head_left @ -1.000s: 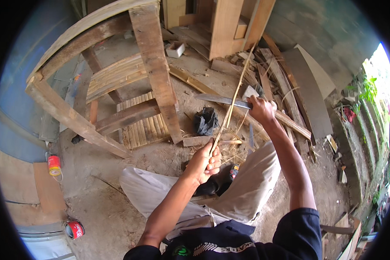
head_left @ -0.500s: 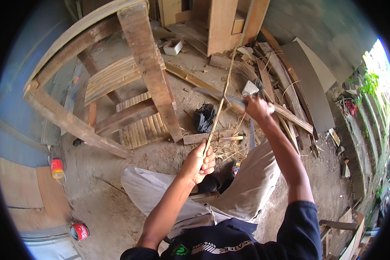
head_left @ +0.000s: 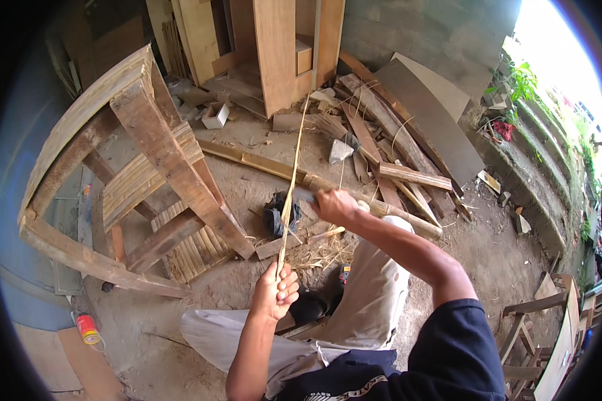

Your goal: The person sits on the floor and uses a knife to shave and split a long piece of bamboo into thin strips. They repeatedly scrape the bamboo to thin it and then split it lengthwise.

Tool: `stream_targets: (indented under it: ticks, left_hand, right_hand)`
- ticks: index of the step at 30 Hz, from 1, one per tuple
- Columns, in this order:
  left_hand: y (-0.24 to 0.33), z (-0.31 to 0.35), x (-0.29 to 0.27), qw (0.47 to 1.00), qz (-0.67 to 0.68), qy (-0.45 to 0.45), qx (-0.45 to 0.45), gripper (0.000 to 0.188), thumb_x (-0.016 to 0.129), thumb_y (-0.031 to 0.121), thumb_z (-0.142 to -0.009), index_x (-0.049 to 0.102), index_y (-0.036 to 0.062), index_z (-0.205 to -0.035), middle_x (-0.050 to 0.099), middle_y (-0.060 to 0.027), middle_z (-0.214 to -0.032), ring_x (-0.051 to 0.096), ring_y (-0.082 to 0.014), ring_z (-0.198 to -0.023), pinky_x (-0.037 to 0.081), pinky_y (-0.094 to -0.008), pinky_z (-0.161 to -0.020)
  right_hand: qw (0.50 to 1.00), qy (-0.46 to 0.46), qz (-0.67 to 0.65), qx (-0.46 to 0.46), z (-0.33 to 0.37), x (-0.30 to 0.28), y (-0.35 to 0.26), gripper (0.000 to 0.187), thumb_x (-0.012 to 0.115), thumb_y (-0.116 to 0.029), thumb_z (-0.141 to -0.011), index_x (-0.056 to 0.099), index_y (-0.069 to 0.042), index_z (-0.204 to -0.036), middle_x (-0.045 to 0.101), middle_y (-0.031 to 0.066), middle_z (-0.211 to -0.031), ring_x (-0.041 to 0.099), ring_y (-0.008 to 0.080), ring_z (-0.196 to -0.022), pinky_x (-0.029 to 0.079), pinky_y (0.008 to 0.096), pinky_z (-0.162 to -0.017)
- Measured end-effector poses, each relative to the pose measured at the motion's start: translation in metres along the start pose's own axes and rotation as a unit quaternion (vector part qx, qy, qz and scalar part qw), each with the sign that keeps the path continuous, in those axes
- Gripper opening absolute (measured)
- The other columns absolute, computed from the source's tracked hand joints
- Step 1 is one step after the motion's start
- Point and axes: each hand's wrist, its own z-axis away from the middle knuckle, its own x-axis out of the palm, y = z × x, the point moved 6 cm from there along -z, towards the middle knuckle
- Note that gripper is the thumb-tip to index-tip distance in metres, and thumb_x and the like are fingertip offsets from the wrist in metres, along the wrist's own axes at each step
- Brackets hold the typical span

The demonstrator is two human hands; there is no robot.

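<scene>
Clasping a strip (head_left: 287, 212), left fingers (head_left: 287, 289) hang near right fingers (head_left: 330, 200) gripping a blade (head_left: 304, 194) over dusty, plank-strewn floor (head_left: 471, 244).

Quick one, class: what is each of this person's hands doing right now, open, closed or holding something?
Left hand: closed, holding the near end of a thin pale strip.
Right hand: closed, holding a knife.

"How did the strip (head_left: 288, 207) look?"

"It was long, thin, straw-coloured, its far tip leaning slightly right."

"And the knife (head_left: 305, 194)?"

"Only a short stretch of grey blade showed, blurred, just beside the strip's middle; whether they touched was unclear."
</scene>
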Motion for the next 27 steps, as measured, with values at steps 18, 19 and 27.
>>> stream_targets:
  ticks: [18,19,27]
  left_hand:
    - [-0.017,0.008,-0.012,0.996,-0.067,0.047,-0.02,0.043,0.039,0.047,-0.104,0.043,0.0134,-0.077,0.032,0.0056,-0.053,0.028,-0.0037,-0.037,0.023,-0.0195,-0.034]
    - [-0.014,0.003,-0.011,0.997,-0.066,0.047,-0.005,0.043,0.039,0.047,-0.104,0.044,0.0134,-0.077,0.033,0.0055,-0.053,0.028,-0.0038,-0.037,0.023,-0.0196,-0.034]
    - [0.008,0.078,-0.03,0.995,-0.024,-0.044,-0.088,0.045,0.036,0.046,-0.104,0.041,0.014,-0.073,0.032,0.0061,-0.052,0.026,-0.0027,-0.036,0.021,-0.0176,-0.032]
  right_hand:
    - [0.99,-0.076,0.104,0.051,0.015,0.009,-0.006,0.033,0.05,-0.03,-0.094,0.066,-0.001,-0.099,0.07,0.0206,-0.085,0.071,0.0346,-0.079,0.058,0.0459,-0.065]
    - [0.992,-0.104,0.075,0.001,0.019,0.016,-0.021,0.034,0.049,-0.031,-0.095,0.065,-0.002,-0.102,0.07,0.0199,-0.087,0.071,0.0323,-0.079,0.059,0.0458,-0.064]
    - [0.971,0.109,0.155,0.149,-0.027,-0.042,0.12,0.022,0.054,-0.014,-0.086,0.072,-0.001,-0.091,0.072,0.0183,-0.091,0.072,0.0305,-0.088,0.06,0.0408,-0.068]
